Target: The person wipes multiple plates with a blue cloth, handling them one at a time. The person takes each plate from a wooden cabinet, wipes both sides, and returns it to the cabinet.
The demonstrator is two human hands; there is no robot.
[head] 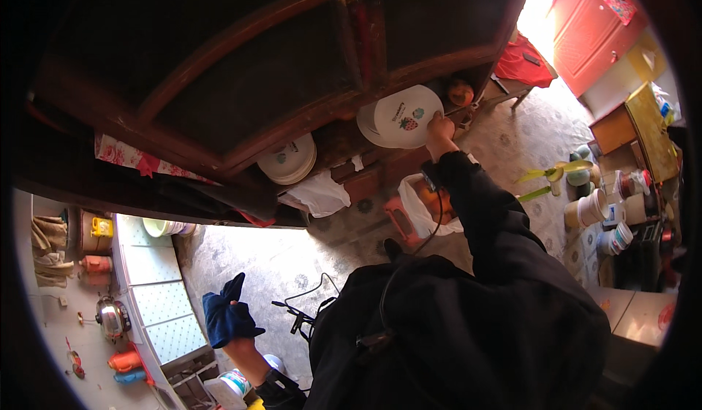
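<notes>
My right hand (pixel 441 135) grips the rim of a white plate (pixel 396 119) with a printed strawberry and lettering. The edge of more white plateware (pixel 370 127) shows beneath it, on the ledge of a dark wooden cabinet (pixel 263 43). My left hand (pixel 241 349) is off to the lower left, far from the plates, with a dark blue cloth (pixel 225 314) draped over it and bunched in the fingers. A stack of similar white plates (pixel 288 160) rests further left on the cabinet ledge, partly in shadow under the upper part.
A round orange-red object (pixel 460 92) sits right of the plate. White plastic film (pixel 321 193) hangs off the ledge. Below stand a white bag of orange items (pixel 433 207) and a pink stool (pixel 401 221). Tiled counter (pixel 159 284) left; buckets (pixel 587 210) and leafy vegetables (pixel 554 177) right.
</notes>
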